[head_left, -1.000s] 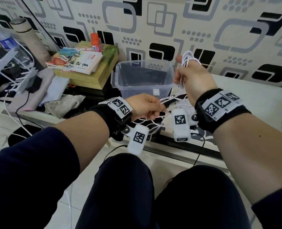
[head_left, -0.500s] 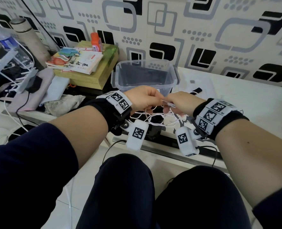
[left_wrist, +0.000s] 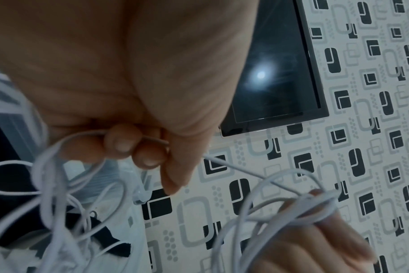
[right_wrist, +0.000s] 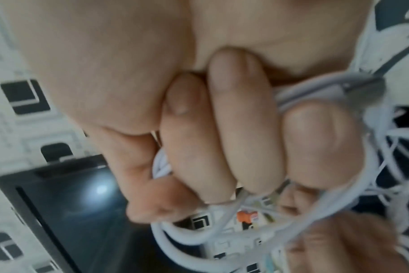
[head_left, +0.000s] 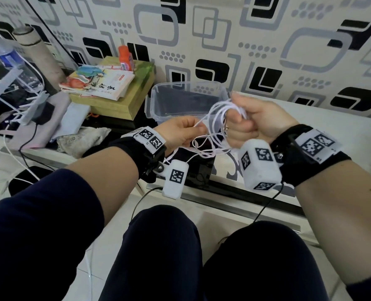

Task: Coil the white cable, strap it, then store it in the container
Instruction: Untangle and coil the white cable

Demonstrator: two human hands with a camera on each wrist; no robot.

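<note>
The thin white cable hangs in loose loops between my two hands, above the table edge. My right hand is a fist gripping several loops of the cable; the loops pass over its fingers. My left hand pinches a single strand that runs up to the right hand. In the left wrist view its fingertips curl round the cable. The clear plastic container stands open just behind both hands. No strap is visible.
A stack of books with an orange bottle on a box lies left of the container. Cloths, other white wires and a water bottle clutter the far left. White tabletop extends right. My knees are below the table edge.
My right hand has risen from beside the left hand to the container's front right corner, carrying the loops. A strand now stretches from the left hand up to it.
</note>
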